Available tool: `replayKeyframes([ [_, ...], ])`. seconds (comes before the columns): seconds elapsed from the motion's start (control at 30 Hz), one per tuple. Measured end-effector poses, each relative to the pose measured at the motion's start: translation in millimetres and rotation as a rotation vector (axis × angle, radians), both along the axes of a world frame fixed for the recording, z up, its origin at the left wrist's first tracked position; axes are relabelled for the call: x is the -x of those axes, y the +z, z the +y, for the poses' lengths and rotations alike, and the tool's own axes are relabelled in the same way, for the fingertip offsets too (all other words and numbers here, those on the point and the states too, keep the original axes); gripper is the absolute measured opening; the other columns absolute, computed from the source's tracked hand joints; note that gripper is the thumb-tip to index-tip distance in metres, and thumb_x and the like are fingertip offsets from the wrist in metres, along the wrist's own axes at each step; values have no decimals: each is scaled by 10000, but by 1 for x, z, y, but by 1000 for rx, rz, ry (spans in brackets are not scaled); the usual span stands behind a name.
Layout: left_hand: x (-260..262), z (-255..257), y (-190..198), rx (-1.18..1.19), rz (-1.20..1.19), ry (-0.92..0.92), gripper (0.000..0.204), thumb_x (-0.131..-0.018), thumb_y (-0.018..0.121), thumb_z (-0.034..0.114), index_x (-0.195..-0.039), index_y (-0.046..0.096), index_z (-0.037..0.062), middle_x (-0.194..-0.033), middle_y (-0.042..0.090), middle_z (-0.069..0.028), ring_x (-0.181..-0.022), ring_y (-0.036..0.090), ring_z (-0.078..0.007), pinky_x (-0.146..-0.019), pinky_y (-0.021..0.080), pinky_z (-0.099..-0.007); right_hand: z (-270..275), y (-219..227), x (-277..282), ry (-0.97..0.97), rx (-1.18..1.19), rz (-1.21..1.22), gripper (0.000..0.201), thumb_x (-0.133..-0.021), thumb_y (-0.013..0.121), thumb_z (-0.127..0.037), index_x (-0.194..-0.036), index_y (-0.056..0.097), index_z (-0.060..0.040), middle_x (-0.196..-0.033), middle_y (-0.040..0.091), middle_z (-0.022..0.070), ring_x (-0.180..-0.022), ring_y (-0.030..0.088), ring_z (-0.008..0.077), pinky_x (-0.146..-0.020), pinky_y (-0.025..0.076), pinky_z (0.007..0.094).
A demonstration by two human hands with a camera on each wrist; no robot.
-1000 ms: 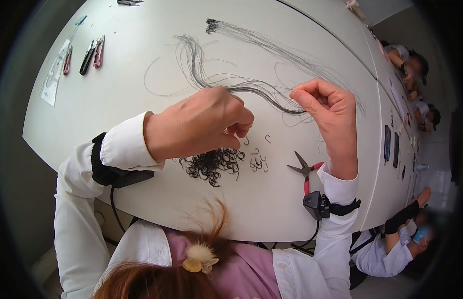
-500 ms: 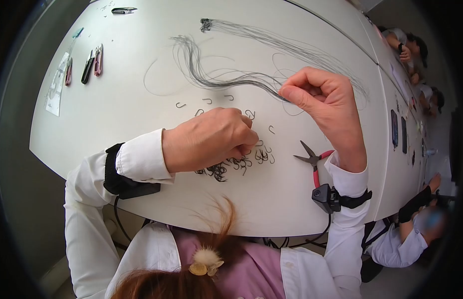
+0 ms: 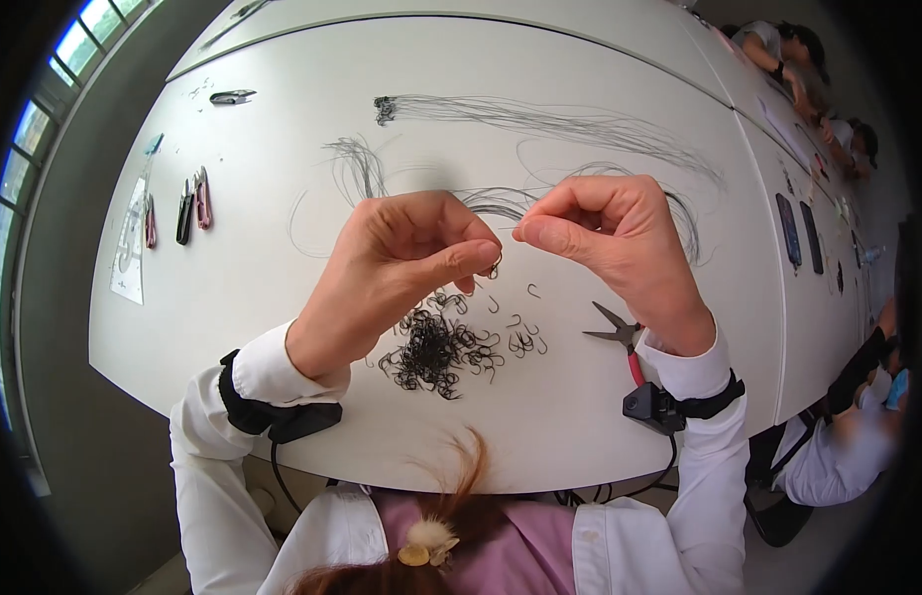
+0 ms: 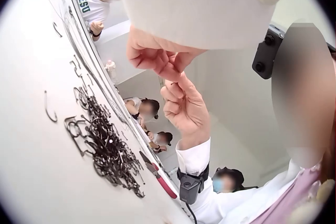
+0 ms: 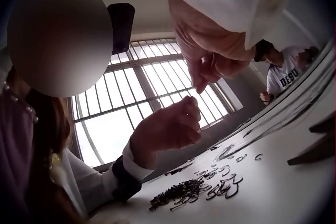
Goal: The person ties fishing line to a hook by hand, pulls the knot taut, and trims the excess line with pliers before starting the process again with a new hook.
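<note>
My left hand is raised over the table and pinches a small dark fish hook between thumb and forefinger. Facing it, my right hand pinches a thin strand of line, its short end pointing at the left fingertips. Both sets of fingertips nearly meet, also in the left wrist view. Behind the hands a loose bundle of grey fishing line curves across the table, partly hidden by them. Below them lies a heap of black fish hooks, with several loose hooks to its right.
Red-handled pliers lie beside the right forearm. A second line bundle with hooks at one end stretches across the back. Thread snips and a clear ruler are at the left, phones at the right. Other people sit beyond.
My left hand has come up from the hook heap with a hook, turning towards the right hand. My right hand has moved left to meet it. The head view has tilted up.
</note>
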State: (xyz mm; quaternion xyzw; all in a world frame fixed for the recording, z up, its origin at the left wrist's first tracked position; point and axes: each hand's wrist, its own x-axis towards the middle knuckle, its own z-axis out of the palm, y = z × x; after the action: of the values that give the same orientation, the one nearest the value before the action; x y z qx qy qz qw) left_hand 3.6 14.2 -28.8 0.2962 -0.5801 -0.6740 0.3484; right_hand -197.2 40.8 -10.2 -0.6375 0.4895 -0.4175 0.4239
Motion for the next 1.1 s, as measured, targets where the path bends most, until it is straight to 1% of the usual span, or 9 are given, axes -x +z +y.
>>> replayKeyframes([
  [0.17,-1,6,9,-43,61,48,97,-853,630,105,-821,589,23,-722,625,-61,-655,588,-115,-643,473,-241,8,3,-7,-29,-9,-104,99,-802,674,-66,-779,672,30,-604,592,-18,-566,510,16,-514,406,167],
  [0.37,-5,10,10,-14,40,25,91,-857,623,80,-831,584,1,-741,631,-74,-678,608,-129,-645,495,-248,14,6,-12,52,-110,-122,38,-804,660,-25,-792,675,8,-706,634,12,-641,554,41,-573,441,180],
  [0.57,-7,16,8,4,38,50,85,-862,613,48,-858,563,-20,-769,635,-94,-700,619,-143,-658,508,-250,21,2,-19,39,12,-28,21,-770,669,5,-790,670,11,-677,608,11,-600,525,29,-515,412,175],
  [0.63,-7,16,7,-13,52,28,86,-863,613,43,-864,556,-20,-781,636,-94,-713,624,-148,-667,514,-257,22,3,-21,-8,104,59,52,-745,647,-24,-721,645,21,-580,571,39,-523,480,40,-460,368,208],
  [0.73,-8,17,7,-66,31,-2,92,-865,612,47,-868,551,-21,-788,638,-91,-719,628,-151,-676,519,-263,21,0,-21,13,101,53,79,-747,642,-35,-696,618,21,-562,534,34,-494,442,53,-447,346,222],
  [0.87,-9,18,9,-45,-37,-2,93,-865,609,56,-867,546,-12,-780,636,-81,-716,623,-129,-678,504,-243,20,-3,-21,29,30,35,35,-759,645,18,-736,622,5,-660,572,11,-572,505,20,-478,395,176],
  [0.97,-10,17,8,-38,-103,-26,64,-851,605,31,-846,546,9,-746,625,-81,-664,607,-137,-645,493,-249,20,-1,-19,-1,146,110,38,-770,634,2,-741,610,1,-656,564,12,-556,501,34,-476,387,193],
  [1.03,-10,17,7,-69,-95,-51,80,-848,617,48,-859,551,4,-764,630,-71,-694,612,-123,-657,486,-235,22,3,-20,13,189,197,79,-755,610,-30,-700,560,-5,-599,518,62,-514,477,132,-480,384,268],
  [1.1,-11,16,8,-94,-91,-79,102,-845,628,66,-872,556,-1,-782,635,-60,-725,616,-109,-670,479,-220,22,4,-20,7,264,272,90,-751,620,-38,-702,550,-11,-612,524,67,-518,498,157,-483,397,285],
])
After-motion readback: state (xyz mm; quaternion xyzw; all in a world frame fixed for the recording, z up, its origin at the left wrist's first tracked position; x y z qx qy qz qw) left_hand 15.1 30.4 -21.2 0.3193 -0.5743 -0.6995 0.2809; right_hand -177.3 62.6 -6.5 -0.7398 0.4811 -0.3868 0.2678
